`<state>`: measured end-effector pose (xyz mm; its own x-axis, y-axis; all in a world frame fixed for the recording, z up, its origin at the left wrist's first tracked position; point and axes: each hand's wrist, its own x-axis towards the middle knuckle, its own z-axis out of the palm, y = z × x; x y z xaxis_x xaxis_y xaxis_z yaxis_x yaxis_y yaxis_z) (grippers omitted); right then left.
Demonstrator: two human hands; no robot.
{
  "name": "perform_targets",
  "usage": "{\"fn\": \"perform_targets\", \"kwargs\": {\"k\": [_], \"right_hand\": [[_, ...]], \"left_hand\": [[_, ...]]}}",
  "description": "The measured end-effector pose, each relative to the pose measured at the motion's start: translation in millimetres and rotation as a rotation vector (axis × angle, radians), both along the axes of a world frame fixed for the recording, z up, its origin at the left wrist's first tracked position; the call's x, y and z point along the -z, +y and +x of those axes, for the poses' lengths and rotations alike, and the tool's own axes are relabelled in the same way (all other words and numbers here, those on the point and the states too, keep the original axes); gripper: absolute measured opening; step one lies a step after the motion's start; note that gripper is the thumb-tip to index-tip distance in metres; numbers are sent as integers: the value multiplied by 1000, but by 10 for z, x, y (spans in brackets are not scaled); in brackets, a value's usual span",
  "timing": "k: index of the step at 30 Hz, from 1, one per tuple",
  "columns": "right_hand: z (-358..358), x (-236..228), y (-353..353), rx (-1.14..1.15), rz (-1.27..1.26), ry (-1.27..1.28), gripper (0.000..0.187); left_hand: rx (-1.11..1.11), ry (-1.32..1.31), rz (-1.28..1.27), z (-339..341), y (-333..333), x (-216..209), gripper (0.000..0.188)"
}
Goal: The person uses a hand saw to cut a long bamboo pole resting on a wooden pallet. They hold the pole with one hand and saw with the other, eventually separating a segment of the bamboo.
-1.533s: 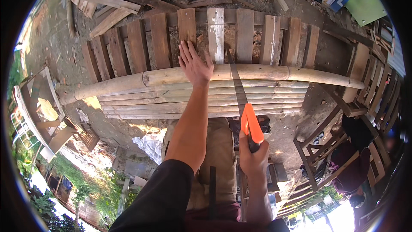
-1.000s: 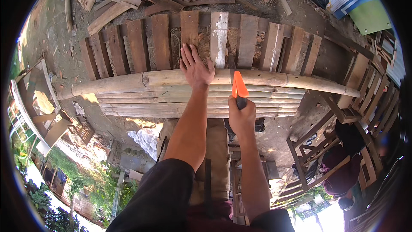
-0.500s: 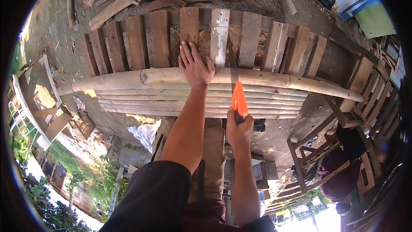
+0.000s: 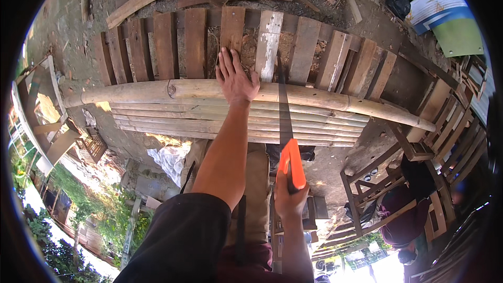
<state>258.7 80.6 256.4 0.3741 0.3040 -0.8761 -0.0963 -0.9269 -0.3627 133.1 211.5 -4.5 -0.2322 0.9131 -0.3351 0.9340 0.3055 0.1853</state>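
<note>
A thick bamboo pole (image 4: 199,90) lies crosswise in front of me, on top of a slatted wooden frame and a row of bamboo strips (image 4: 173,112). My left hand (image 4: 237,77) rests palm down on the pole, its fingers stretched onto a brown slat (image 4: 232,26). To its right, my right hand (image 4: 291,195) is closed round the orange and black handle of a handsaw (image 4: 285,120). The saw's long dark blade crosses the pole just right of a slat with flaking white paint (image 4: 269,42). Whether its teeth have cut into the bamboo cannot be made out.
Loose boards (image 4: 139,8) are heaped beyond the frame. Slatted wooden furniture frames (image 4: 377,178) stand at the right, where a person in a dark red shirt (image 4: 401,217) is bent over. A crumpled white sheet (image 4: 170,160) lies left of my legs. Green and white panels (image 4: 445,18) are at far right.
My right hand has drawn the handsaw back toward me, so more blade shows on the near side of the pole. My left hand stays in place on the bamboo.
</note>
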Motion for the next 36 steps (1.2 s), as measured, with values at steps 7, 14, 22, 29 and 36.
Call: {"fn": "perform_targets", "kwargs": {"k": [7,14,22,29,36], "right_hand": [[-17,714,818,-182,-81,-78,39],[20,-455,-183,-164,-63,-73,18],[-92,816,725,-155,-50,-232,32],[30,-229,-104,-231,2,-100,23],[52,730,893,-267,-108,-54,51]], "left_hand": [[4,-40,21,-50,-58,96,90],[-14,-43,-43,-69,-44,58,92],[49,-35,-63,29,3,62,93],[-13,-31,-56,-15,-14,52,94],[10,-33,22,-31,-34,31,87]]}}
